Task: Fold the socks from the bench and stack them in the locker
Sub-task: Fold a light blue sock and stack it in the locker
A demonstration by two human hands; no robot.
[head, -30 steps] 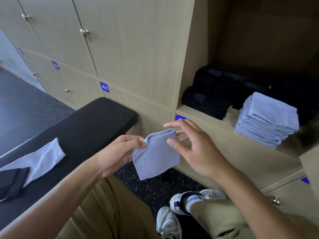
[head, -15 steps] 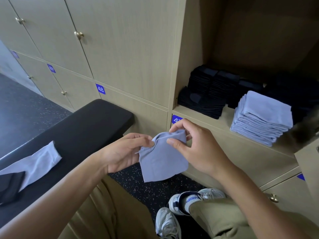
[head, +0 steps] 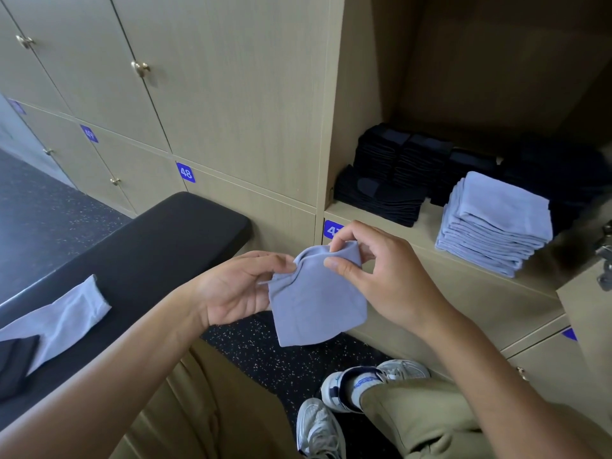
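Between our hands: one folded lilac sock (head: 314,299), held in the air over the floor, in front of the locker (head: 496,77) and off the surface (head: 149,253).
Left hand (head: 238,289): grip pinching the sock's upper left edge between thumb and fingers; the cloth bunches there.
Right hand (head: 381,276): grip pinching the upper right corner, thumb in front and fingers curled behind.
State of the sock in hand: we judge it folded to about the shape of the stacked ones, with the top edge being squared; not yet put away.
Done, lilac: a tall lilac stack (head: 496,226) on the locker shelf, near its front edge, to the right.
Done, black: several black stacks (head: 397,170) further back and to the left on the same shelf; exact count hard to tell in the shadow.
Left on the surface: one unfolded pale sock (head: 59,323) lying flat at the left end, with a black sock (head: 16,362) overlapping its near end; anything past the picture's edge we cannot tell.
Progress, our judgement: most of the task looks finished.
Remaining, our judgement: place the sock in hand on the lilac stack, then fold and put away the two on the surface.
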